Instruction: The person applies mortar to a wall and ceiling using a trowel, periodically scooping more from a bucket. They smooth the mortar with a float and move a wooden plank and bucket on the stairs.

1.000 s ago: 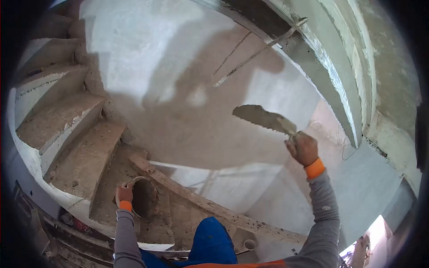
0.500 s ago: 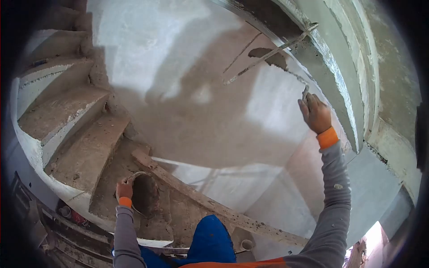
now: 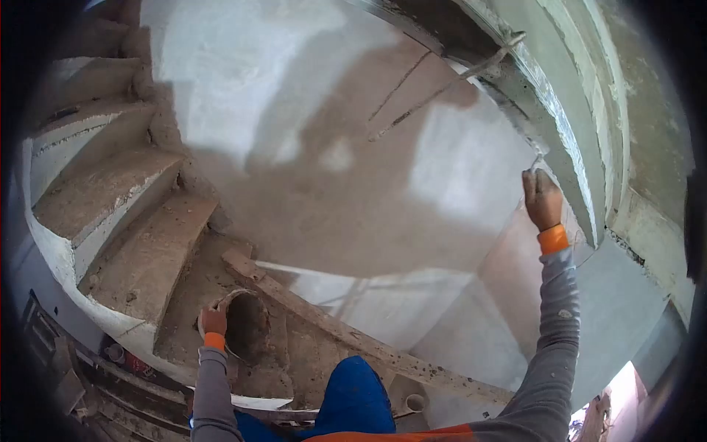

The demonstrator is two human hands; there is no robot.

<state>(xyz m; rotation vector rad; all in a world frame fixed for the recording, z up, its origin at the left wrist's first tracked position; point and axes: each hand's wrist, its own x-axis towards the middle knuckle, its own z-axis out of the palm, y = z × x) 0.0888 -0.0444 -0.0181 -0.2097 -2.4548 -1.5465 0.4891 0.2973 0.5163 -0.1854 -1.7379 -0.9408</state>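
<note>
My right hand (image 3: 543, 200) is raised at the right, its fingers closed around the handle of a trowel (image 3: 540, 158). The trowel is beside the wall's edge under the concrete beam (image 3: 551, 125); its blade is hard to make out there. Lower left, my left hand (image 3: 213, 320) grips the rim of a round bucket (image 3: 248, 324). The bucket's opening faces me, and its inside looks dark and dirty. It is over the stair treads, beside a long wooden plank (image 3: 331, 328).
Dusty concrete steps (image 3: 140, 247) climb at the left. A plastered wall (image 3: 353, 206) fills the middle, and a thin bar (image 3: 449, 86) juts across it. A small cup-like container (image 3: 414, 403) is beside my blue-trousered knee (image 3: 355, 398). Wooden boards (image 3: 125, 398) lie below left.
My right hand has moved right and slightly down with the trowel. The dark shape stretching up-left from it no longer shows. The bucket's opening now faces me more fully, my left hand still on it.
</note>
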